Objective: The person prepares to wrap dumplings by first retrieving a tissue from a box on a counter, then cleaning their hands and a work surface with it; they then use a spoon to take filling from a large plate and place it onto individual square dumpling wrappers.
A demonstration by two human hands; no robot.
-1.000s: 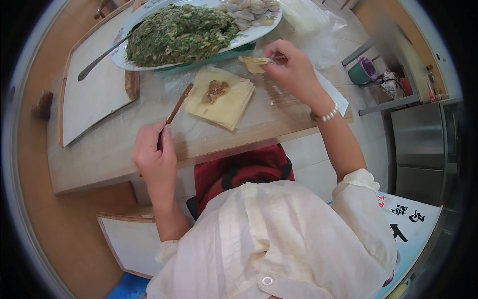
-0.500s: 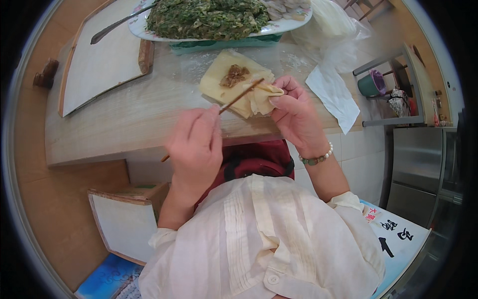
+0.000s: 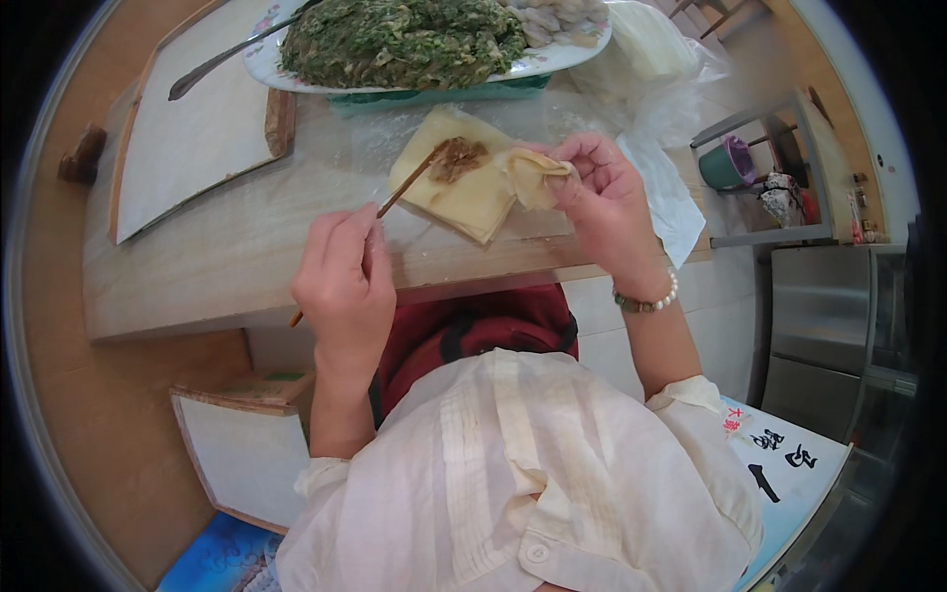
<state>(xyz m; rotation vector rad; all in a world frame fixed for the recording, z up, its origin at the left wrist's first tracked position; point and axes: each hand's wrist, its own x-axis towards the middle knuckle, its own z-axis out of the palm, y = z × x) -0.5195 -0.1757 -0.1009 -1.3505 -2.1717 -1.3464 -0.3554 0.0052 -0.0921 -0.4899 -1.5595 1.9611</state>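
My left hand [image 3: 345, 271] is closed around a thin brown chopstick [image 3: 406, 185]. The chopstick's tip touches a smear of brown minced filling [image 3: 459, 158], which lies on a stack of square yellowish dough wrappers [image 3: 472, 215]. Just right of the stack, my right hand [image 3: 609, 207] pinches a folded dough wrapper [image 3: 531, 178], gathered between thumb and fingers. What is inside that fold is hidden. A bracelet of beads circles my right wrist.
Beyond the stack, a flowered oval plate [image 3: 264, 71] bears a green chopped mixture [image 3: 404, 41] and pale greyish pieces [image 3: 562, 22]. A metal utensil handle [image 3: 212, 69] juts over a white board [image 3: 197, 128] at left. Plastic bags [image 3: 646, 49] and white paper [image 3: 671, 202] lie at right.
The chopstick has drawn back from the folded wrapper to the brown filling as my left hand moved left. My right hand has moved slightly right, lifting the folded wrapper off the stack.
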